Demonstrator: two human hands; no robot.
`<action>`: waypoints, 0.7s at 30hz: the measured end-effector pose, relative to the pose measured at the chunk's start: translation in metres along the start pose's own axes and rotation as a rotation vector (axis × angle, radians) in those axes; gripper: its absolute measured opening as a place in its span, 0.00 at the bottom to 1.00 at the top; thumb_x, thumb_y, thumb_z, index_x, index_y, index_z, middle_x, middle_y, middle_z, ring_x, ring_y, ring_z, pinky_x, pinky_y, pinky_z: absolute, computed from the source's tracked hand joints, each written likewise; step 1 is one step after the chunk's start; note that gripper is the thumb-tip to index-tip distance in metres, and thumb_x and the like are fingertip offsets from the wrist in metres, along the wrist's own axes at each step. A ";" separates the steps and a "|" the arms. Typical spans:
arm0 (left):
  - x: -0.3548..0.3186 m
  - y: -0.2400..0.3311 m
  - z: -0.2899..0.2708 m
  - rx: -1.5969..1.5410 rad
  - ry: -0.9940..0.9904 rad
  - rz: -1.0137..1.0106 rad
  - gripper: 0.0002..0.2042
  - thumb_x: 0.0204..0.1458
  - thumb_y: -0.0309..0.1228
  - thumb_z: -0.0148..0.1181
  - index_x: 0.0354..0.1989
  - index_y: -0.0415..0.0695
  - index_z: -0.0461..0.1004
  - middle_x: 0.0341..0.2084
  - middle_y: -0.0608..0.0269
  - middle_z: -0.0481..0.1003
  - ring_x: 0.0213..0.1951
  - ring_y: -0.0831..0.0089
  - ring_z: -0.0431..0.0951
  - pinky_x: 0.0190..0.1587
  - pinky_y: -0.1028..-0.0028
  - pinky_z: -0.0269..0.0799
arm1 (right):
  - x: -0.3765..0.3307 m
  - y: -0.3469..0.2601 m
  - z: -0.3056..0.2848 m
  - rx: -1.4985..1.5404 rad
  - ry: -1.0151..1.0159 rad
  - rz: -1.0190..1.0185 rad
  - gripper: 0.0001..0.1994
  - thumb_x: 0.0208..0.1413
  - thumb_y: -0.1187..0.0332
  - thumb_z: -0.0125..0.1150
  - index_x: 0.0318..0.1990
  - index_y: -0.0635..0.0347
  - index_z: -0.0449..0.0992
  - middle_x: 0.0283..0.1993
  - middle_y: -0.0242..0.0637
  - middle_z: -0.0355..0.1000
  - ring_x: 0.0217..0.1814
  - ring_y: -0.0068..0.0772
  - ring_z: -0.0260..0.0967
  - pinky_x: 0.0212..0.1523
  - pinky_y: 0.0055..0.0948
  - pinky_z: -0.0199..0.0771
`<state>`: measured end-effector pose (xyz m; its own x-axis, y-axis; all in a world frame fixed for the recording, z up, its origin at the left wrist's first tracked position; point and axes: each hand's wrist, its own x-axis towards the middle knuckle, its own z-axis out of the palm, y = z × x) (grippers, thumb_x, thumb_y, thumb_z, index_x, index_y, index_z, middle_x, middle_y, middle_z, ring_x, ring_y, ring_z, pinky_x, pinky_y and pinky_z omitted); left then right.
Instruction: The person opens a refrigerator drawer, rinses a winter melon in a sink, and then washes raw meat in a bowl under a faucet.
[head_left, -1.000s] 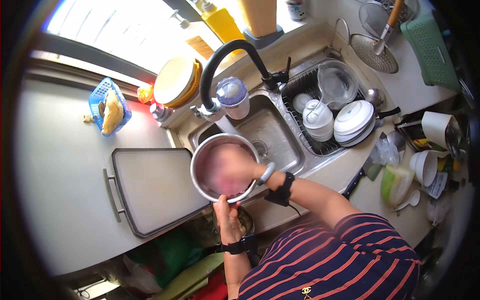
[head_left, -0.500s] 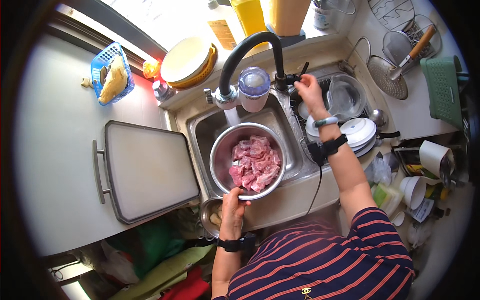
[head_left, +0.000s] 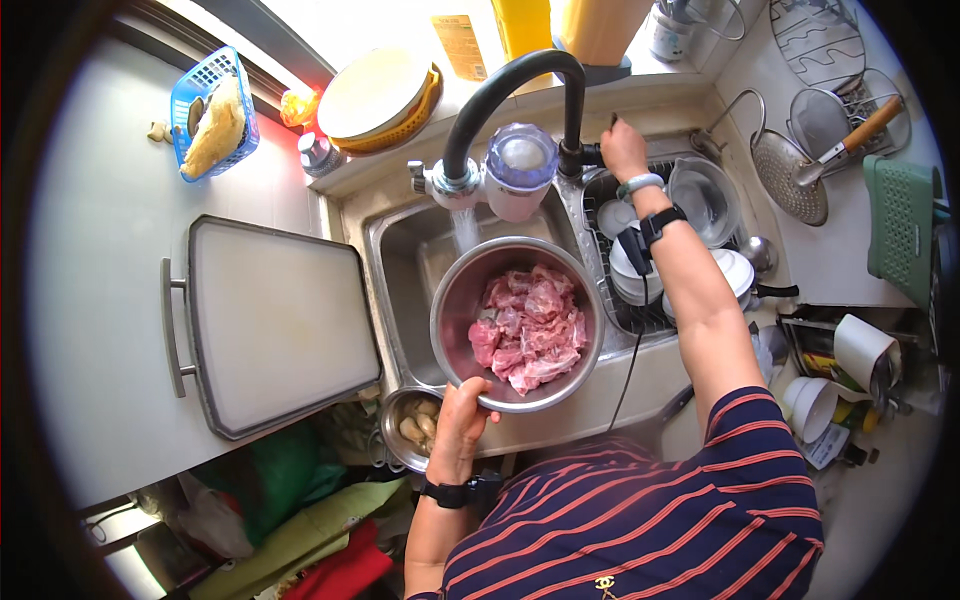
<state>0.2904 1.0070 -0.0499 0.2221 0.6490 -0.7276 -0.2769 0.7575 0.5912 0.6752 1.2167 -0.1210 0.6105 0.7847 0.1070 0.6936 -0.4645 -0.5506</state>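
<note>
My left hand grips the near rim of a steel bowl, tilting it over the front of the sink. Chunks of raw pink meat lie in the bowl. My right hand is closed round the lever of the black faucet, right of its base; the lever is mostly hidden by the fingers. Water runs from the faucet's end, beside a clear-topped filter, and falls at the bowl's far left edge. The steel sink is under the bowl.
Right of the sink, a dish rack holds plates and clear bowls. A white cutting board lies to the left. A small steel bowl with pale pieces is beside my left wrist. A cable hangs from my right wrist.
The bowl has come nearer me and slightly right, left hand still on its rim. My right hand has gone from a loose pinch at the lever to a closed grip. Water keeps running.
</note>
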 end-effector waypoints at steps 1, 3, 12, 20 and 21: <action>0.002 0.000 0.002 0.007 -0.012 -0.001 0.01 0.41 0.21 0.50 0.21 0.38 0.68 0.14 0.61 0.68 0.12 0.70 0.67 0.09 0.74 0.60 | 0.004 -0.002 -0.002 -0.017 0.013 -0.047 0.14 0.49 0.65 0.49 0.35 0.67 0.73 0.34 0.59 0.71 0.39 0.58 0.69 0.42 0.46 0.69; 0.003 -0.004 0.003 0.015 -0.025 -0.007 0.01 0.41 0.21 0.50 0.21 0.38 0.68 0.14 0.61 0.68 0.12 0.70 0.67 0.09 0.74 0.60 | 0.008 -0.001 -0.010 -0.023 -0.046 -0.089 0.16 0.49 0.63 0.50 0.40 0.67 0.71 0.36 0.59 0.70 0.42 0.57 0.68 0.44 0.46 0.68; 0.007 -0.029 -0.024 -0.134 0.009 -0.207 0.03 0.43 0.23 0.53 0.20 0.38 0.70 0.14 0.61 0.69 0.12 0.70 0.67 0.11 0.75 0.60 | -0.135 -0.022 -0.095 0.729 -0.708 -0.058 0.31 0.51 0.51 0.56 0.55 0.68 0.60 0.25 0.35 0.69 0.25 0.22 0.65 0.24 0.22 0.67; -0.014 -0.035 -0.020 0.013 -0.175 -0.145 0.16 0.43 0.20 0.48 0.44 0.36 0.64 0.26 0.59 0.71 0.18 0.72 0.71 0.10 0.78 0.65 | -0.311 -0.011 -0.130 0.977 -1.004 0.274 0.33 0.47 0.62 0.57 0.59 0.60 0.49 0.50 0.43 0.64 0.43 0.37 0.70 0.29 0.36 0.78; -0.016 -0.037 -0.025 0.062 -0.199 -0.105 0.17 0.42 0.20 0.48 0.44 0.35 0.63 0.26 0.59 0.70 0.18 0.72 0.70 0.11 0.77 0.66 | -0.323 -0.010 -0.126 1.069 -0.926 0.361 0.32 0.41 0.74 0.55 0.58 0.63 0.52 0.45 0.41 0.66 0.43 0.33 0.68 0.30 0.33 0.78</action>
<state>0.2740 0.9668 -0.0692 0.4286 0.5629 -0.7067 -0.1856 0.8204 0.5409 0.5192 0.9158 -0.0463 -0.0600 0.8637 -0.5004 -0.3018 -0.4935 -0.8157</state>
